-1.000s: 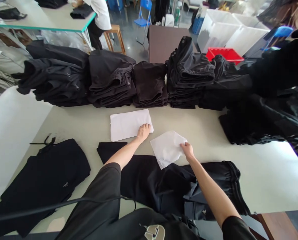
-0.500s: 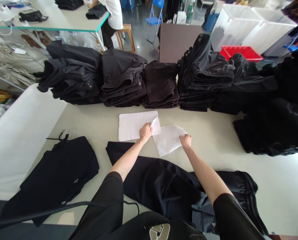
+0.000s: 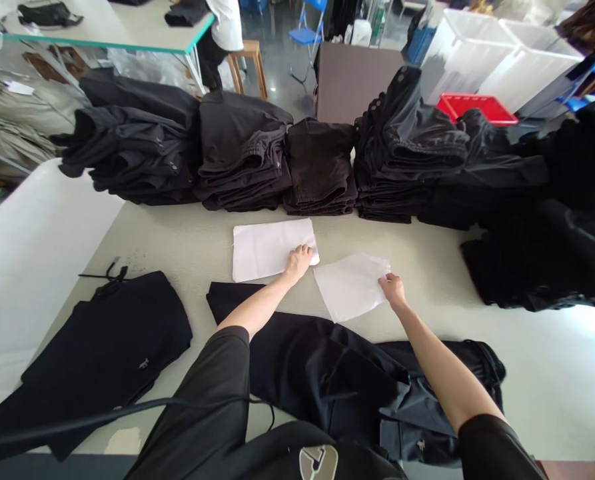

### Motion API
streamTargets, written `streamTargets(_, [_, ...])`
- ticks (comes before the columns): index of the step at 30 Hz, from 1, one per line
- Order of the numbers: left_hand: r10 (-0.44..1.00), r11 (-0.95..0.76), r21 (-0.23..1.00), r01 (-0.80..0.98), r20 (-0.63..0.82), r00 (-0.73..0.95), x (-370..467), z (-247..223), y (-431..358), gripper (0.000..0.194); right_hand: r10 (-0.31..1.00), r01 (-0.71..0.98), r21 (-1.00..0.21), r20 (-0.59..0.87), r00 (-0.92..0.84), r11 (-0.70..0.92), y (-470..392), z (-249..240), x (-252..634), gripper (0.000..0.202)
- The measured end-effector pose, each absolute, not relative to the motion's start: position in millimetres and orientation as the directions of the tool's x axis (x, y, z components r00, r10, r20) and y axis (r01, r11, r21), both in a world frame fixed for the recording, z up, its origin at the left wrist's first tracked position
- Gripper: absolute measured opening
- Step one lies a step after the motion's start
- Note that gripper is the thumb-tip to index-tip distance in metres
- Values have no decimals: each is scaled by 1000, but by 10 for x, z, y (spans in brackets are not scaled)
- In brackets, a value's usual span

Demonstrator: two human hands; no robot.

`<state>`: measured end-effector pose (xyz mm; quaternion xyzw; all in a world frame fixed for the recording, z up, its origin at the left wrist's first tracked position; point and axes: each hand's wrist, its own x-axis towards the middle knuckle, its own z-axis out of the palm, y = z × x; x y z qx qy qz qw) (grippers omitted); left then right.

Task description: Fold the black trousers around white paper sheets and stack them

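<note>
On the table lies a flat stack of white sheets point(image 3: 264, 252), thin paper or cloth. My left hand point(image 3: 298, 262) rests on its right end, fingers bent over the top and pressing down, thumb mostly hidden. A single white sheet point(image 3: 352, 287) is pinched at its right edge between the thumb and fingers of my right hand point(image 3: 392, 289). This sheet is apart from the stack, low over the table. Just below both hands, black trousers point(image 3: 322, 367) are spread, with a pocket and small logo at the lower right.
Folded black garments point(image 3: 322, 167) stand in piles along the far side. A black garment heap point(image 3: 547, 253) fills the right. Folded black trousers point(image 3: 112, 340) lie at left. A dark cable point(image 3: 177, 402) crosses the lower left. Beyond are white bins point(image 3: 470, 50) and a person's white sleeve point(image 3: 227, 23).
My right hand has drawn the single sheet right and slightly nearer, clear of the stack. My left hand has let the stack's lifted corner down and shifted right onto it.
</note>
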<state>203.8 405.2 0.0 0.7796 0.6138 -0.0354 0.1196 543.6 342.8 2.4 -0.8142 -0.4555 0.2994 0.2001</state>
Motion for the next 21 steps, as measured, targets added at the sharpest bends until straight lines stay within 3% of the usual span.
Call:
streamTargets(8, [988, 20, 332, 943, -152, 33, 1749, 219, 4066, 28, 870, 617, -617, -302, 389, -489, 3607, -64, 4922, 12])
streamTargets(11, [989, -54, 322, 945, -110, 94, 1782, 253, 3885, 35, 873, 597, -639, -324, 364, -486, 3781, -140, 4599, 12])
streamTargets(16, [927, -329, 243, 913, -102, 361, 1888, -2, 3397, 59, 870, 579, -651, -326, 371, -491, 4014, -130, 4365, 26])
streamTargets(21, [915, -311, 241, 919, -186, 359, 1895, -150, 3361, 62, 909, 626, -671, -194, 368, -396, 3863, 43, 4631, 49])
